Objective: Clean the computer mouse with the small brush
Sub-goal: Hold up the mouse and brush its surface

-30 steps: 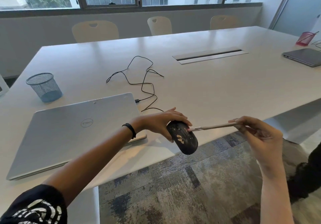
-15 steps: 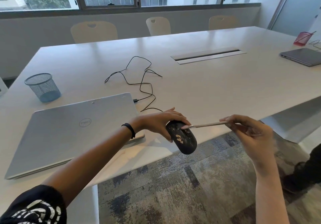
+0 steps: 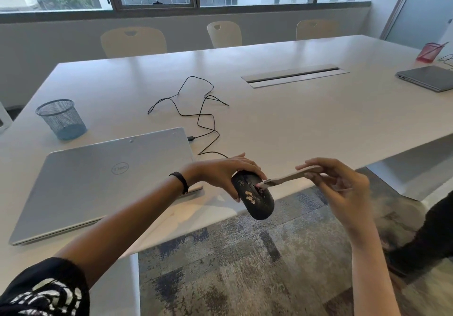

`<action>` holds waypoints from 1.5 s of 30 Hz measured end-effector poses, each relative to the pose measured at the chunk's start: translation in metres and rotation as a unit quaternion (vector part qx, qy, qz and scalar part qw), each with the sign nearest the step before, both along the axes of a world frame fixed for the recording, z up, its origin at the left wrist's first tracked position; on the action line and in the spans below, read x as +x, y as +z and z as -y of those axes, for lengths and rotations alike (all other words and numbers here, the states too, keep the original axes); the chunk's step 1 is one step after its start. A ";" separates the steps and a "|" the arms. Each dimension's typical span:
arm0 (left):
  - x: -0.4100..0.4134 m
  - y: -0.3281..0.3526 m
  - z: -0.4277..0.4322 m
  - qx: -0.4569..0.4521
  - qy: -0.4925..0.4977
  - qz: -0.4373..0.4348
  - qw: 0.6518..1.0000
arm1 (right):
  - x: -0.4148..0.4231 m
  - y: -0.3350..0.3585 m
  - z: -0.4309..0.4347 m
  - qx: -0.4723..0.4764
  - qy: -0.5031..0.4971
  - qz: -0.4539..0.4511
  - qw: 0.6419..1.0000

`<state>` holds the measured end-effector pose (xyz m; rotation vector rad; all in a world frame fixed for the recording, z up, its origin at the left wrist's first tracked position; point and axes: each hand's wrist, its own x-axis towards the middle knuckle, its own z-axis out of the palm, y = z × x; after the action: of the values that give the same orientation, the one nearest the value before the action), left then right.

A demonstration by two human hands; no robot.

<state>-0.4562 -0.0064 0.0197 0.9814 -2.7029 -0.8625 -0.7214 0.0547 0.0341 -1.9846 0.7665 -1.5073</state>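
Note:
A black computer mouse (image 3: 257, 203) with pale crumbs on its top hangs over the table's near edge, tilted downward. My left hand (image 3: 225, 171) grips its back end from above. Its thin black cable (image 3: 201, 117) runs back across the table. My right hand (image 3: 340, 183) pinches the handle of a small light brush (image 3: 286, 178) that points left. The brush tip touches the mouse's top near the wheel.
A shut silver laptop (image 3: 98, 176) lies at the left on the white table (image 3: 294, 124). Behind it stands a blue mesh cup (image 3: 61, 119). A grey laptop (image 3: 426, 77) and a red cup (image 3: 429, 52) sit far right. Carpet lies below the hands.
The brush tip has slid left and down across the mouse's top, and my right hand has come a little closer to the mouse. My left hand keeps its hold.

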 end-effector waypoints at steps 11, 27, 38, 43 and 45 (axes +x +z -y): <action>0.006 -0.001 -0.007 0.007 0.009 0.011 1.000 | -0.001 0.005 -0.001 -0.005 0.016 -0.026 1.000; 0.012 0.001 -0.022 0.039 -0.009 0.031 0.999 | -0.007 -0.019 -0.037 0.031 0.045 0.000 0.999; 0.013 0.002 -0.030 0.043 0.028 0.025 0.998 | -0.007 -0.015 -0.018 0.035 0.094 -0.034 0.994; 0.011 -0.001 -0.027 0.049 0.052 0.022 0.997 | -0.018 -0.006 -0.006 0.058 0.114 -0.007 0.992; 0.010 -0.002 -0.026 0.054 0.060 0.019 0.997 | -0.015 -0.007 0.003 0.066 0.109 -0.001 0.992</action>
<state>-0.4458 0.0198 0.0174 1.1804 -2.6197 -0.9853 -0.7363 0.0517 0.0274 -1.9027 0.6110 -1.2946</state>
